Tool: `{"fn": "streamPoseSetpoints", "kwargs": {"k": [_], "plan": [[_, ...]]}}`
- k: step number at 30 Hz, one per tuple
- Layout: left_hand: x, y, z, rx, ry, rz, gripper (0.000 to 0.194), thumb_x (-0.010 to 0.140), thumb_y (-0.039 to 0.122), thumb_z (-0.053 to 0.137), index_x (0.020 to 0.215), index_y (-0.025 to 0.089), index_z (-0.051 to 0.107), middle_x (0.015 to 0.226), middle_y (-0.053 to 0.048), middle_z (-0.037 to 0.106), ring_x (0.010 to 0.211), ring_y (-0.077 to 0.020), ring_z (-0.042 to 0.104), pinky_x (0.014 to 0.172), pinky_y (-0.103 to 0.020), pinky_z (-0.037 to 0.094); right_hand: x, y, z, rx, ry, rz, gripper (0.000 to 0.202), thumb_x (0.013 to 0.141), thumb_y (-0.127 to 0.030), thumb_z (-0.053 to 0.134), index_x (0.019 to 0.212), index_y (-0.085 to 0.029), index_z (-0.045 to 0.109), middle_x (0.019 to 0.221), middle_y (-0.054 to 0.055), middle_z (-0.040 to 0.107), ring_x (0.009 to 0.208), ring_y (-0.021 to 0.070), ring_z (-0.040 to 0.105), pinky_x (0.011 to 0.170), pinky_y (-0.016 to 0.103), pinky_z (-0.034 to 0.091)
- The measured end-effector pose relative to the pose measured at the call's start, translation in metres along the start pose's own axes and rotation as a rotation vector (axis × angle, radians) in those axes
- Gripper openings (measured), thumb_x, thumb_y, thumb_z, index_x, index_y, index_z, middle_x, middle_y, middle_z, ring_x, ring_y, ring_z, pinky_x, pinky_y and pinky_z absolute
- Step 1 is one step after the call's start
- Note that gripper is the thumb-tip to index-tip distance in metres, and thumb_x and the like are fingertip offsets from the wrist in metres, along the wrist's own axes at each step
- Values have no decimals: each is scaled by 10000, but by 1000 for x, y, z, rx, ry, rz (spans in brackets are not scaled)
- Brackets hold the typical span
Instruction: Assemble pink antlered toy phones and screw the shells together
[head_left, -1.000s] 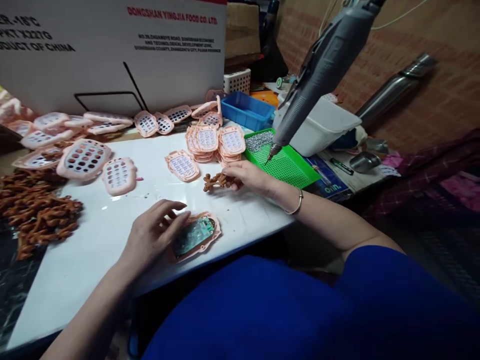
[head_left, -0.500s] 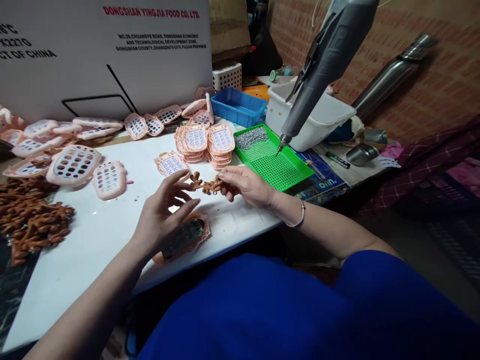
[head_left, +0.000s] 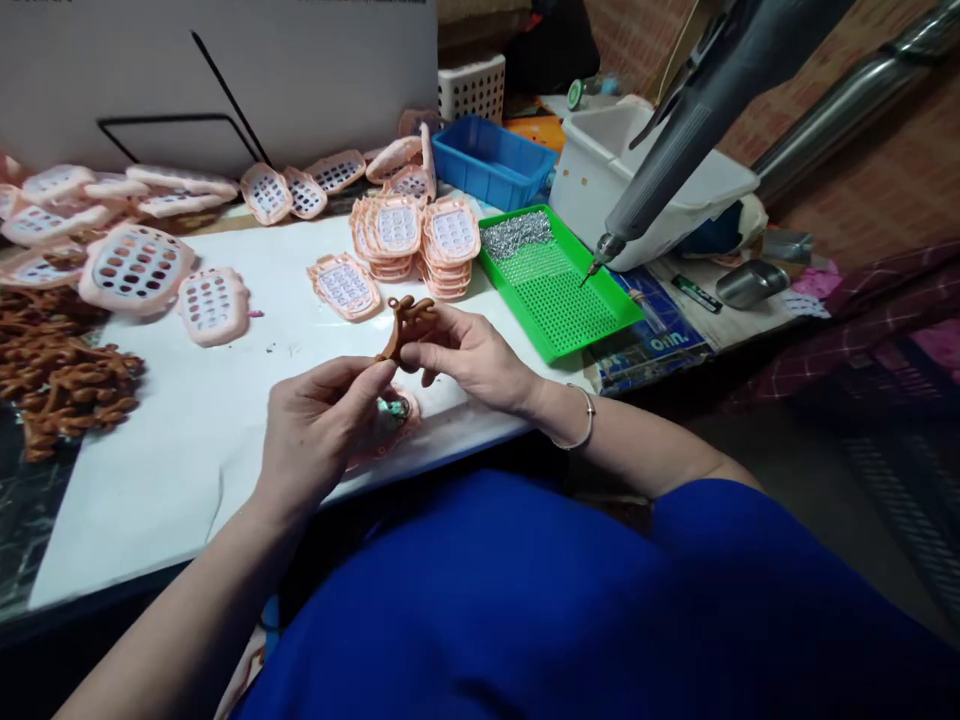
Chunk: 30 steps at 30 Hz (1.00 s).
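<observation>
Both our hands, left hand (head_left: 319, 430) and right hand (head_left: 469, 355), pinch a brown branched piece (head_left: 405, 322) above the white table (head_left: 172, 440); beyond lie a green tray (head_left: 559, 300), stacked pink covers (head_left: 416, 238), and a half-hidden circuit board (head_left: 390, 412).

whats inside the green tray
A heap of small silver screws lies at the far end of the green tray; the rest shows bare perforated floor. The hanging electric screwdriver covers none of it.
</observation>
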<state>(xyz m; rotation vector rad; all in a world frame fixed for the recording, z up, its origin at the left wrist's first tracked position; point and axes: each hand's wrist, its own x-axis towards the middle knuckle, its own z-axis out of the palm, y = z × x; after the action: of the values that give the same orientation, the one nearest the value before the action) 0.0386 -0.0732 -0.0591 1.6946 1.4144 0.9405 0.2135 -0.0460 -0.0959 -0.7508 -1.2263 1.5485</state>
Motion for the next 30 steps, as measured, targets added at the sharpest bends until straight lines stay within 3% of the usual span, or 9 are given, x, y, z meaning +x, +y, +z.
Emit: {"fn": "streamPoseSetpoints", "kwargs": {"k": [3, 5, 7, 11, 22, 30], "plan": [[-11, -20, -14, 289, 134, 234, 366, 775, 498, 714, 1014, 221, 716, 820, -28, 687, 657, -180, 602, 628, -339, 531, -3, 1, -4, -72, -87, 142, 121, 816, -90, 643, 906, -143, 584, 734, -38, 615, 606, 49, 540, 507, 133, 467], [-19, -38, -23, 405, 89, 361, 458, 803, 503, 710, 1182, 249, 659, 1078, -82, 687, 932, -260, 650, 838, -434, 556, -5, 1, -8, -146, -141, 256, 149, 810, -69, 638, 928, -132, 574, 639, -61, 583, 541, 45, 518, 472, 131, 443], [-26, -53, -28, 449, -5, 407, 433, 852, 468, 678, 1236, 274, 627, 1220, -104, 652, 1116, -301, 622, 965, -488, 526, -7, 3, -9, -191, -151, 326, 169, 807, -67, 644, 929, -132, 545, 581, -74, 576, 499, 45, 515, 445, 129, 425], [-33, -68, -27, 455, -59, 411, 318, 887, 378, 659, 1193, 289, 648, 1195, -79, 676, 1077, -267, 665, 942, -434, 557, -9, 9, -9, -192, -178, 369, 194, 815, -83, 640, 937, -148, 503, 531, -82, 587, 430, 44, 494, 406, 134, 395], [-32, -68, -23, 427, -56, 433, 310, 892, 373, 660, 1177, 252, 652, 1216, -78, 676, 1093, -236, 672, 953, -390, 552, -13, 11, -9, -271, -162, 335, 284, 793, -88, 656, 1051, -117, 541, 542, -88, 576, 441, 46, 480, 436, 162, 379], [-32, -64, -24, 407, -70, 384, 309, 877, 388, 676, 1156, 255, 662, 1223, -90, 672, 1109, -263, 660, 956, -426, 540, -18, 9, -5, -618, -134, 159, 299, 780, -116, 665, 1066, -132, 579, 610, -87, 561, 624, 83, 570, 678, 232, 440]]}}
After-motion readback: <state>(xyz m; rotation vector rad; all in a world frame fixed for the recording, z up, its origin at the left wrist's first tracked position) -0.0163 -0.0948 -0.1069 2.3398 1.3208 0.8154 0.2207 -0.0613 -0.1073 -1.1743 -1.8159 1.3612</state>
